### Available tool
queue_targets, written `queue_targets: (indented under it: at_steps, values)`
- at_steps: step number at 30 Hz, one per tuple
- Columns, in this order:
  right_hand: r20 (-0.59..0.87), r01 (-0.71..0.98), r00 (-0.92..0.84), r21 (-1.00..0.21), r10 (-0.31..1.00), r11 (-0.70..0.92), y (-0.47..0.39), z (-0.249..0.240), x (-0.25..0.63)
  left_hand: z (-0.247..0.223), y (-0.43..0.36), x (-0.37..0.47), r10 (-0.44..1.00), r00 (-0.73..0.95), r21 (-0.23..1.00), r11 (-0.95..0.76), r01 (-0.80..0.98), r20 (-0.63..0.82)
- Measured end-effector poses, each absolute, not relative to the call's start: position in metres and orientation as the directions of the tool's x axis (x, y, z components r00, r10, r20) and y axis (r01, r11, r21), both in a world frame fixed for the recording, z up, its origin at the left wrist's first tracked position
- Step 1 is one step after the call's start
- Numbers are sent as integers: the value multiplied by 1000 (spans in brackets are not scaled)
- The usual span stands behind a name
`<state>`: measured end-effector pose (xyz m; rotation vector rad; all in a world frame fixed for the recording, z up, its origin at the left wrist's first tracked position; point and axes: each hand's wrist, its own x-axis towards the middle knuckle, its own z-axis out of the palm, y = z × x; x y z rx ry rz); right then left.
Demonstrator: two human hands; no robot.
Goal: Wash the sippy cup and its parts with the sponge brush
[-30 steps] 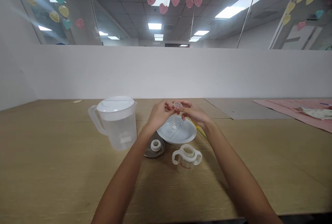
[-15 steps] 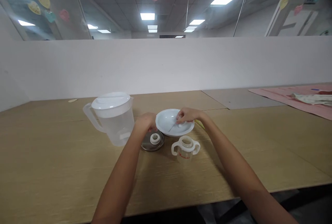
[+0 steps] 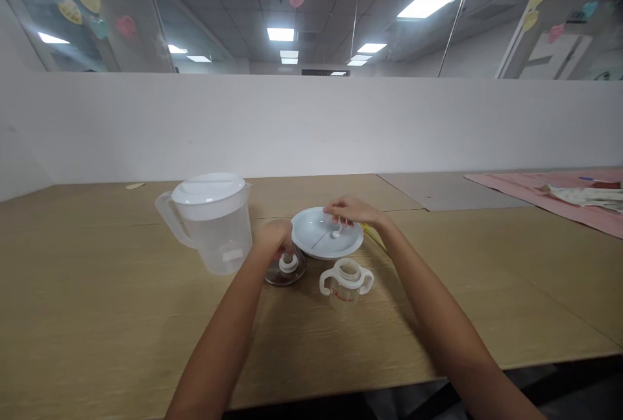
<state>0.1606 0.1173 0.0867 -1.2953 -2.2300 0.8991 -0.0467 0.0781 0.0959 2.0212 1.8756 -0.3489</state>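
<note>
My right hand (image 3: pixel 353 210) is over a white bowl (image 3: pixel 300 232), with its fingers bent down around a small white piece (image 3: pixel 335 234) that shows below the fingertips. A thin, straight, straw-like line (image 3: pixel 320 239) lies in the bowl. My left hand (image 3: pixel 275 237) reaches down to a round metal dish (image 3: pixel 277 277) left of the bowl, with its fingertips beside a white bottle collar (image 3: pixel 289 264) on it. Those fingers are mostly hidden behind the hand. Nearest to me, a clear baby bottle (image 3: pixel 346 293) with two white handles stands upright and uncapped.
A clear lidded pitcher (image 3: pixel 221 232) stands left of my left hand. Behind my right wrist lies something yellow and thin (image 3: pixel 374 238). On the right a pink cloth (image 3: pixel 525 193) carries a few items. A white wall (image 3: pixel 302 124) bounds the wooden table (image 3: pixel 121 316) at the back.
My right hand has lifted slightly in the bowl and its fingers have stretched out more, showing the white piece beneath. My left hand has shifted slightly closer to the collar.
</note>
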Motion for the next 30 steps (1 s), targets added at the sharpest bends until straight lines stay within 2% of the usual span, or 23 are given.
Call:
queue_targets:
  at_steps: [3,6,11,14,19,26,30]
  values:
    - [204,519,-406,-751,891,408,85,123,169,98,76,-46,867,83,97,-40,994,-492]
    - [246,413,-462,-791,852,452,49,151,171,105,74,-48,871,81,98,-39,994,-484]
    - [162,348,-667,-795,728,496,18,164,165,128,65,-63,923,96,92,-66,994,-372]
    - [110,331,-733,-804,671,494,16,164,159,143,55,-73,954,168,145,-135,980,-249]
    - [105,313,-755,-810,647,497,19,164,159,157,42,-77,947,318,216,-302,929,-44]
    - [118,306,-763,-800,636,516,16,168,173,161,38,-73,907,413,215,-420,881,80]
    - [101,303,-779,-804,619,513,16,168,174,161,38,-74,896,436,206,-445,872,88]
